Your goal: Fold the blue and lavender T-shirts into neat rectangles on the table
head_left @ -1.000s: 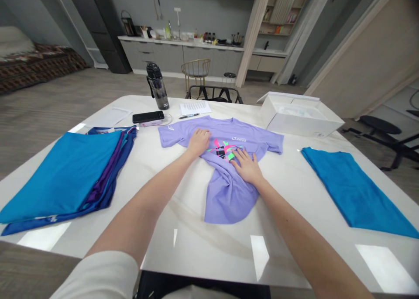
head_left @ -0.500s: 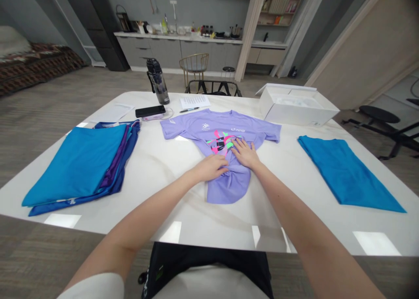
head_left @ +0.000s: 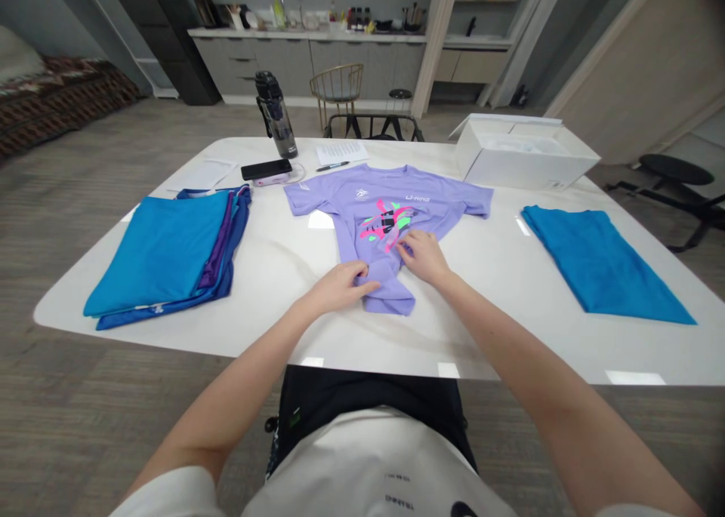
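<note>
A light purple T-shirt (head_left: 374,189) lies spread on the white table in front of me, its sleeves out to both sides and a pink, green and black print on its chest. Its lower part is bunched and folded over. My left hand (head_left: 340,284) is closed on the shirt's lower left edge, thumb on top of the cloth. My right hand (head_left: 424,256) has bent fingers pinching the fabric just below the print. The fingertips of the right hand are partly hidden by the cloth.
Left stands a stack of folded blue and purple garments (head_left: 164,249); right lies a folded blue garment (head_left: 606,264). Toward the back are a black water bottle (head_left: 276,117), a phone (head_left: 266,169), a pen (head_left: 333,166), a sheet of paper (head_left: 343,152) and a white box (head_left: 524,158).
My hands have gone from lying on the shirt to gripping it. Its lower part is more gathered and folded up. The view has tilted downward.
</note>
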Tool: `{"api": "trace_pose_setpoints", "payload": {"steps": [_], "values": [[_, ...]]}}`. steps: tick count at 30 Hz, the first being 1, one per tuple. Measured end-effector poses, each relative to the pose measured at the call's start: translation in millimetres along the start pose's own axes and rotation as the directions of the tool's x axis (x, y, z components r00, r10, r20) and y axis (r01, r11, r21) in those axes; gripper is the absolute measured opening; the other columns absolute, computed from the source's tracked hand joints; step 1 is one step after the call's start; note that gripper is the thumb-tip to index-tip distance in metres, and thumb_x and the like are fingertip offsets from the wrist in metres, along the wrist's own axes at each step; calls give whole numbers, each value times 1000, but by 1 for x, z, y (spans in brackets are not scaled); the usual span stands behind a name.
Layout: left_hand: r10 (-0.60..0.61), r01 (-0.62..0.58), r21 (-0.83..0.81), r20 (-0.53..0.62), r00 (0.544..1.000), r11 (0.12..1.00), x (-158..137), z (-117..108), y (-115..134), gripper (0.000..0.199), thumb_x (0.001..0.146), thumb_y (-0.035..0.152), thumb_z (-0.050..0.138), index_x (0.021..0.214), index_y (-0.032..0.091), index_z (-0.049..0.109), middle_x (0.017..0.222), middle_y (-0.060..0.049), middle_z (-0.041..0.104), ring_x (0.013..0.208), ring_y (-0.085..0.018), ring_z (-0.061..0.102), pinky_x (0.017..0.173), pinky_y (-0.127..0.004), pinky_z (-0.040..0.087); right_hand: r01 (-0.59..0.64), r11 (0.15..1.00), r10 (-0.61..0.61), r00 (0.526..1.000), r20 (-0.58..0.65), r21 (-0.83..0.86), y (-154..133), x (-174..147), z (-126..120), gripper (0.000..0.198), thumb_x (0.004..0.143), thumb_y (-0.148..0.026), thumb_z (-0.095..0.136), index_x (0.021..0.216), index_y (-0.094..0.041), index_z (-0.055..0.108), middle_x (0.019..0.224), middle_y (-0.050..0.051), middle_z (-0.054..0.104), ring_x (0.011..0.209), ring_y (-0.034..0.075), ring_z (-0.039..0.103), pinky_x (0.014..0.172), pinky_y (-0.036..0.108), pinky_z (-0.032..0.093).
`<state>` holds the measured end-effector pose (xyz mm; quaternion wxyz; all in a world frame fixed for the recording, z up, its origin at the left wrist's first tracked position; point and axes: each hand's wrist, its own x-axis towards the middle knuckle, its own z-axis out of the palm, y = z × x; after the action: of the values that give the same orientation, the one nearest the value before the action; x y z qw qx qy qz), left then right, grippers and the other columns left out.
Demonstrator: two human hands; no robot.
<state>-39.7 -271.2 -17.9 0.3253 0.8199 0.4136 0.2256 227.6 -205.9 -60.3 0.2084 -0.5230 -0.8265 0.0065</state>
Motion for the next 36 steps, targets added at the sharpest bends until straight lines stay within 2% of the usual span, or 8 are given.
{"api": "trace_pose_setpoints", "payload": {"steps": [2,7,10,15,21,28,32,36], "values": [[-21,22,-28,9,1000,999,-2,5,1,16,84,30,64,94,22,54,78,5,54,71,-15,52,70,-28,41,62,994,-68,996,64,92,-17,-16,-2,24,102,-31,51,104,-21,73,106,11,72,105,28,63,94,42,43],[-68,74,-84,73,995,994,-22,-21,-7,59,70,13,52,128,22,60,91,2,67,74,-16,58,70,-27,45,22,969,-45,995,87,248,-29,-50,-10,31,96,-20,52,124,-21,65,120,9,72,112,25,65,99,39,44],[-81,84,-16,136,987,996,-46,-50,-16,48,69,14,49,111,21,72,101,0,74,87,-19,64,79,-28,48,-5,986,-15,993,117,167,-23,-62,-17,35,99,-30,53,132,-21,61,129,10,70,119,27,63,105,43,41],[-198,139,247,233,952,959,-81,-74,-22,24,78,20,48,77,20,72,75,0,70,73,-18,62,72,-28,46,-3,1000,4,976,219,-4,-9,-73,-34,40,106,-47,41,130,-23,63,139,13,64,125,30,60,112,51,34],[9,-35,493,55,998,869,-88,-28,5,28,100,28,45,100,19,71,95,-8,68,90,-22,64,88,-35,49,-88,990,107,978,180,-109,3,-92,-53,44,107,-53,37,118,-20,64,127,15,68,117,33,62,116,63,25],[0,-17,571,30,1000,821,-91,46,26,36,105,30,45,136,20,60,140,-15,59,130,-29,55,114,-48,41,65,992,-82,981,173,105,-62,-123,-42,38,104,-48,52,122,-20,67,122,12,71,114,28,62,103,39,44],[-33,21,565,11,999,825,-101,54,14,53,108,36,37,158,19,39,167,-16,35,154,-30,33,127,-55,24,-36,999,30,982,186,34,-73,-131,-35,33,107,-34,43,117,-20,71,112,11,74,107,28,64,95,41,46],[-62,13,556,70,996,831,-109,44,3,57,109,42,32,163,21,32,171,-12,28,158,-26,26,130,-54,18,-27,999,20,972,234,29,-41,-148,-53,31,105,-26,43,110,-20,73,105,11,74,100,27,65,89,40,48]]}}
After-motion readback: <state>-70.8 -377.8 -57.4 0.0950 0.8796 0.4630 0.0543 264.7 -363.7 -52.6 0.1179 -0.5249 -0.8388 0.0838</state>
